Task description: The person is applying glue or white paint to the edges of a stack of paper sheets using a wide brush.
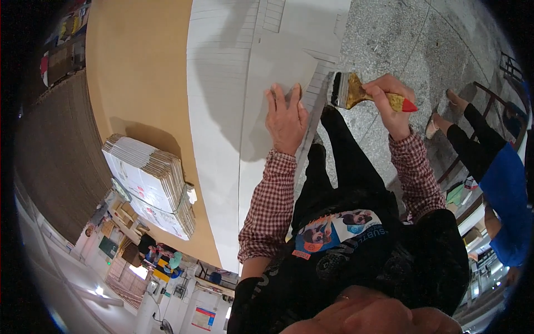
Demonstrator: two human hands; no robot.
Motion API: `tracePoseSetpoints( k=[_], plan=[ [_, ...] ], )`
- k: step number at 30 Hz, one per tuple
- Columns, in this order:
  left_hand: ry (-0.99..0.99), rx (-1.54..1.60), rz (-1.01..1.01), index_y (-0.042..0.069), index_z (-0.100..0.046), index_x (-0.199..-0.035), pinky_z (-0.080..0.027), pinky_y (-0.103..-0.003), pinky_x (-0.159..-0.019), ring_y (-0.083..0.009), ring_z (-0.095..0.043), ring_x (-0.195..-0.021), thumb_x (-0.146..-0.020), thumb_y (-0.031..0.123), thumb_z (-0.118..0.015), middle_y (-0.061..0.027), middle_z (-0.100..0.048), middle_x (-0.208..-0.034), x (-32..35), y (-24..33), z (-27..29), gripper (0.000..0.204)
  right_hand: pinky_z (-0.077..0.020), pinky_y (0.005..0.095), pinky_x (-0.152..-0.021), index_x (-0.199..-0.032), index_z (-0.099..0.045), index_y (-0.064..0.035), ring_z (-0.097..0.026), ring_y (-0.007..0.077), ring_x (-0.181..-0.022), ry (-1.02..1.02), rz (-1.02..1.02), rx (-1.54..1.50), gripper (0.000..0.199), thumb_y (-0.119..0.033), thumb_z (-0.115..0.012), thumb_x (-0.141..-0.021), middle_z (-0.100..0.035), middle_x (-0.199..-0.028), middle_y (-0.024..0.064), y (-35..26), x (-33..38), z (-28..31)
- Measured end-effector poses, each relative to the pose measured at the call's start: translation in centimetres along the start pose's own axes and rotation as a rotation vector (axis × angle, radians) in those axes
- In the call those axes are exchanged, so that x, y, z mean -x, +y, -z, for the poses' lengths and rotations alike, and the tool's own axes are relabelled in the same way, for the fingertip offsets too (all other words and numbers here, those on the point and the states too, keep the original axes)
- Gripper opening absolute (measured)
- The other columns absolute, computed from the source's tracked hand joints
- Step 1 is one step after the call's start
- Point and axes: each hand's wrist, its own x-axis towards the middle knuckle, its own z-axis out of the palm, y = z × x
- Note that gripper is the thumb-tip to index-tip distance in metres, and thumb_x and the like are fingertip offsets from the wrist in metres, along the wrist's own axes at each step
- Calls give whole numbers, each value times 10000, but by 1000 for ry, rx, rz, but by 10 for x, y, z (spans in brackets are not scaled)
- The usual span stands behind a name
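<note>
A tan surface (139, 72) carries broad white flattened cardboard sheets (233, 111), smooth and scored with fold lines. At eight o'clock sits a bound stack of folded printed cartons (150, 186), with corrugated edges showing. The left hand (286, 117) presses flat, fingers spread, on the sheet edge. At two o'clock the right hand (389, 97) grips a wide paintbrush (356, 92) with a red-tipped wooden handle.

Brown table (139, 72) under white cardboard sheets (222, 83)

Matt white cardboard sheets (233, 83); brush (356, 92) with metal ferrule; speckled stone floor (400, 33).
</note>
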Motion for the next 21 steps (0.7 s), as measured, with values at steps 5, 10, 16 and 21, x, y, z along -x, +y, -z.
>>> tracePoseSetpoints(
  k=[5,10,16,21],
  plan=[
    [9,-11,-4,109,-561,-1236,-493,-476,-847,-511,-421,-1170,-874,205,-468,-299,-441,-1265,0,2,-1,386,-475,265,-625,-791,-658,28,-603,138,-697,147,22,9,77,-30,-620,-823,-659,-790,95,4,-10,-3],
    [16,-3,4,110,-559,-1238,-490,-478,-853,-518,-411,-1180,-872,207,-467,-307,-437,-1267,1,1,-1,390,-481,255,-633,-801,-664,26,-603,132,-704,107,56,21,87,-25,-603,-836,-661,-801,88,-2,-17,3],
    [13,12,33,126,-561,-1244,-460,-485,-894,-512,-430,-1168,-882,209,-455,-295,-446,-1279,0,4,0,386,-483,263,-612,-807,-667,27,-608,131,-692,78,58,55,89,-33,-607,-835,-661,-780,91,9,-12,6],
    [18,13,46,140,-569,-1245,-446,-484,-912,-501,-457,-1152,-887,200,-450,-272,-454,-1296,1,5,1,382,-489,270,-597,-805,-663,26,-620,151,-686,145,138,68,88,-38,-609,-835,-673,-808,107,13,-12,2]
  ],
)
